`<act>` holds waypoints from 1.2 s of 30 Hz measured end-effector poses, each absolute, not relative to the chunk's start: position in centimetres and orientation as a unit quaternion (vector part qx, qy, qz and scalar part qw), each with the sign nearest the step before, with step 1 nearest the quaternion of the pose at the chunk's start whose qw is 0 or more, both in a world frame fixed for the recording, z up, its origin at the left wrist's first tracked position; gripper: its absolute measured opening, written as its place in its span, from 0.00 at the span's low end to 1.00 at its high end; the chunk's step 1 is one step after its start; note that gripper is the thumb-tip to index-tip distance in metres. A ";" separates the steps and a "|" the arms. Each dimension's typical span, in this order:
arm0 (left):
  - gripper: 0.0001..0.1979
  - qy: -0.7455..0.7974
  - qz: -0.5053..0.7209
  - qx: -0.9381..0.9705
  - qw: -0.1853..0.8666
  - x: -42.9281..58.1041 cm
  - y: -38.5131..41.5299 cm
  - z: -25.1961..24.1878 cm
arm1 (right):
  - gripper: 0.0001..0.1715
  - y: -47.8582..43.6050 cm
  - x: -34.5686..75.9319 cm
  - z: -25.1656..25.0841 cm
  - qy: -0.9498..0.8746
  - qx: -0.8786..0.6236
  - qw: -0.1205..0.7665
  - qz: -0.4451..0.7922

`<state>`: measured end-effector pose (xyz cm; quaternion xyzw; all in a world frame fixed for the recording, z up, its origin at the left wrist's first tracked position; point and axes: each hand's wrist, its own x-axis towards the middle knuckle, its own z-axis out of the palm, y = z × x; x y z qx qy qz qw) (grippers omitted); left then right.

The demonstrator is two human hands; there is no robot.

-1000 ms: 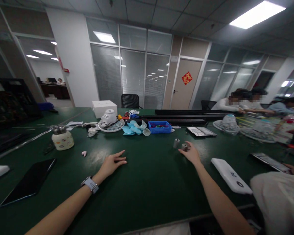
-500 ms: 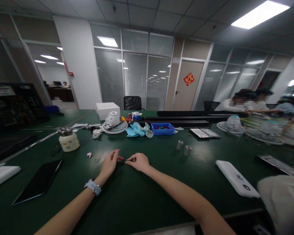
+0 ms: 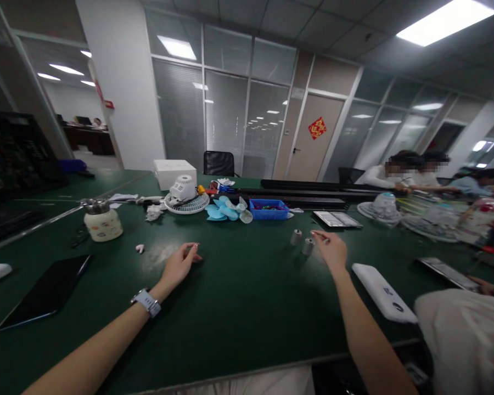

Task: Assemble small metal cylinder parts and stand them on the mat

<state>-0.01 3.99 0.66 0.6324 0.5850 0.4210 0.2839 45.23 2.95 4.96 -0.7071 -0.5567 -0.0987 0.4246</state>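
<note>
Two small silvery metal cylinders stand upright on the green table: a left cylinder (image 3: 296, 237) and, nearer me, a right cylinder (image 3: 308, 246). My right hand (image 3: 331, 250) is just right of the nearer cylinder, its fingertips beside the top. I cannot tell whether they touch it. Its fingers are slightly parted, with no held object visible. My left hand (image 3: 180, 263), with a watch (image 3: 147, 302) on the wrist, is over the table at centre left. Its fingers are loosely bent and apart, holding nothing visible. A small white-pink piece (image 3: 140, 248) lies left of it.
Along the back are a white fan part (image 3: 185, 200), blue fan blades (image 3: 224, 209), a blue tray (image 3: 269, 214) and black bars. A cream jar (image 3: 103, 226) and dark tablet (image 3: 47, 291) lie left; a white power bank-like case (image 3: 382, 293) lies right. A person's sleeve (image 3: 461, 329) is close on the right.
My right hand has moved away from my left hand, rightward to the metal cylinders, and its pinch has loosened. My left hand has stayed near its place. The view has shifted slightly.
</note>
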 end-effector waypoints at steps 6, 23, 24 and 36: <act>0.30 0.589 0.408 0.641 0.276 -0.1 4.0 0.6 | 0.19 3.3 46.2 4.5 -0.539 -0.771 0.337 -0.048; 0.29 0.586 0.398 0.661 0.247 0.1 3.8 0.6 | 0.31 7.4 42.2 3.1 -0.597 -0.719 0.254 -0.249; 0.29 0.589 0.397 0.660 0.245 0.2 3.6 0.7 | 0.31 7.9 42.2 2.8 -0.598 -0.721 0.247 -0.249; 0.24 0.520 0.418 0.710 0.226 3.3 2.1 1.6 | 0.32 3.4 26.7 2.7 -0.745 -0.548 0.372 -0.086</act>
